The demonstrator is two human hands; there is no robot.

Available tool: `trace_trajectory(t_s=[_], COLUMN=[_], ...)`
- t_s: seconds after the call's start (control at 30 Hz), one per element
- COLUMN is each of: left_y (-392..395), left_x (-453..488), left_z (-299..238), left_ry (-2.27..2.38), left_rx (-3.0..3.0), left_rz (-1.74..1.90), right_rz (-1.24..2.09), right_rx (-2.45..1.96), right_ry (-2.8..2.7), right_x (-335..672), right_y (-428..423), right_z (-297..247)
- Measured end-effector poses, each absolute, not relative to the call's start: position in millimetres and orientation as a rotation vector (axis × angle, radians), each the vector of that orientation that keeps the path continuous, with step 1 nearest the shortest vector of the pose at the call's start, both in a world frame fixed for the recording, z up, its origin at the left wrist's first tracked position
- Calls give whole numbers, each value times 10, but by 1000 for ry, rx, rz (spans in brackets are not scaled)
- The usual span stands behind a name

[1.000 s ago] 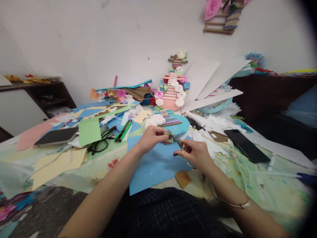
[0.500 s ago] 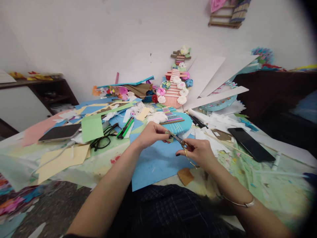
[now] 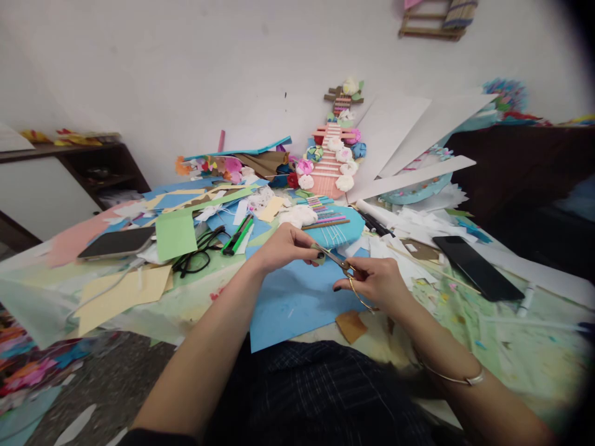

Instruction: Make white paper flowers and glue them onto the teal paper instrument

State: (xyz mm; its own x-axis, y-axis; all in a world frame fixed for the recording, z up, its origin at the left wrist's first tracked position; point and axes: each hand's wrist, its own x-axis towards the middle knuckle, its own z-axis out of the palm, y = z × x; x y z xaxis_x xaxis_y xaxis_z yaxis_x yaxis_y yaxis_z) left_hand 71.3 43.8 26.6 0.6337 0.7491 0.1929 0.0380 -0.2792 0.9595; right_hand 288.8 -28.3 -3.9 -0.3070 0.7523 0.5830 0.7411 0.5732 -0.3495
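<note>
My right hand [image 3: 379,282] holds a pair of scissors [image 3: 344,265] with gold handles, its fingers in the loops. The blades point left towards my left hand [image 3: 295,246], which pinches a small piece of pale green paper [image 3: 320,259]; much of it is hidden by the fingers. Both hands are raised over a sheet of blue paper [image 3: 297,306] at the table's front edge. Just beyond them lies a blue guitar-like shape [image 3: 351,226] with white strings and coloured sticks, with a white paper flower [image 3: 297,216] on its left.
A green utility knife [image 3: 238,235], black-framed glasses [image 3: 198,254] and a phone [image 3: 116,241] lie to the left. Another black phone [image 3: 478,267] is on the right among white paper scraps. A pink guitar decorated with flowers [image 3: 331,164] leans on the wall.
The view has shifted slightly, so the table's things appear a little further right and higher. The scissor blades look closer together, and less of the green paper shows.
</note>
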Motion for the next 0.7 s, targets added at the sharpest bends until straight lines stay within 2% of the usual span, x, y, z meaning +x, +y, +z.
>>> trace_trajectory(t_s=[0.7], left_y=[422], left_x=[699], left_z=[285], left_ry=[641], left_rx=[1694], left_rz=[751], right_rz=[65], right_rx=[-1221], right_ry=[-1964], right_x=[2895], right_y=[-287], right_z=[-65])
